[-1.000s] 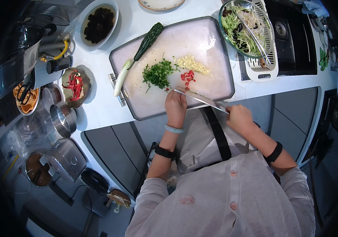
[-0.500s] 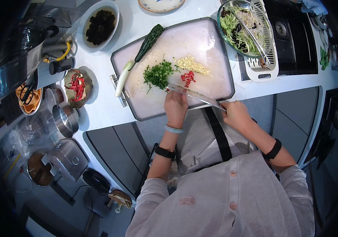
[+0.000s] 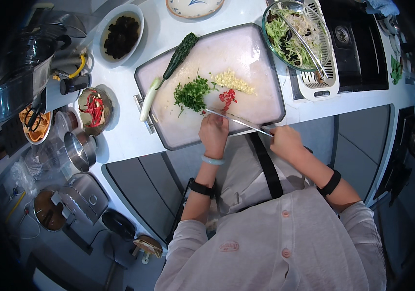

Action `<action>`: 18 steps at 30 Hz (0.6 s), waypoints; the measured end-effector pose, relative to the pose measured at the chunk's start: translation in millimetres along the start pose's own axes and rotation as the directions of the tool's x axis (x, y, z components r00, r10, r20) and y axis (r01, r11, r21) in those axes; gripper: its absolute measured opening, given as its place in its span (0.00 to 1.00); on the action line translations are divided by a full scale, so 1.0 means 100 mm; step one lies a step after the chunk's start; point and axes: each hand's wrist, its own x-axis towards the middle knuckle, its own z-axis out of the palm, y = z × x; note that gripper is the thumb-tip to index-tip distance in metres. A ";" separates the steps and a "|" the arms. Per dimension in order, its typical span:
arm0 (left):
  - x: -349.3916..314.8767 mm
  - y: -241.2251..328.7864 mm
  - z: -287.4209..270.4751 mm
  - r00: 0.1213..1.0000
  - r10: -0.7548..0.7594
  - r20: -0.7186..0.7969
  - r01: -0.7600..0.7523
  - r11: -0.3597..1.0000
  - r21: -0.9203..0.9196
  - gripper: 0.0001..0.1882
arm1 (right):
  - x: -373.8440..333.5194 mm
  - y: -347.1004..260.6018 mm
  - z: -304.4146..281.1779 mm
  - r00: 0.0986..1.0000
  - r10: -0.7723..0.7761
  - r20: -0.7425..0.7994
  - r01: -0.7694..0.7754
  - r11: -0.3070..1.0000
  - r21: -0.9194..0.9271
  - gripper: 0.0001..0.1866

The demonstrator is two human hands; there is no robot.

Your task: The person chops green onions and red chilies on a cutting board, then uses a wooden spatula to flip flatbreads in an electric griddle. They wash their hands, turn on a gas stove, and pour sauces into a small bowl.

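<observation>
My right hand is closed round the handle of a kitchen knife over the near edge of the cutting board. The blade slants left across the board, seen nearly edge-on. Against its tip end, my left hand has bent, closed fingers; what they pinch, if anything, is hidden. Just beyond the blade lie chopped green herbs, a small heap of chopped red chili and minced garlic. A dark green, bumpy cucumber piece and a white scallion stalk rest at the board's left side.
Beyond the board stand a bowl of soaked black fungus and a patterned plate. At right, a glass bowl of shredded vegetables with tongs sits on a white basket beside the sink. A dish of red chilies and a steel bowl stand left.
The knife has turned, so its blade looks narrower. My left fingers stay at its tip end, and my right hand has shifted slightly left. The chopped heaps look unchanged; the view has shifted slightly.
</observation>
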 end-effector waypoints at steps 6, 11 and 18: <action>0.01 -0.14 -0.18 0.996 0.027 -0.083 -0.026 1.000 0.012 0.04 | 0.09 -0.03 -0.12 0.993 -0.075 -0.096 0.071 0.996 -0.048 0.08; 0.14 -0.40 -0.48 0.982 -0.124 -0.145 0.111 0.990 -0.092 0.03 | -0.06 0.05 -0.27 0.983 -0.151 -0.107 0.141 0.985 -0.095 0.08; 0.40 -0.94 -0.76 0.973 -0.215 -0.084 0.200 0.966 -0.161 0.04 | -0.11 0.06 0.06 0.818 -0.477 -0.322 0.390 0.871 -0.299 0.12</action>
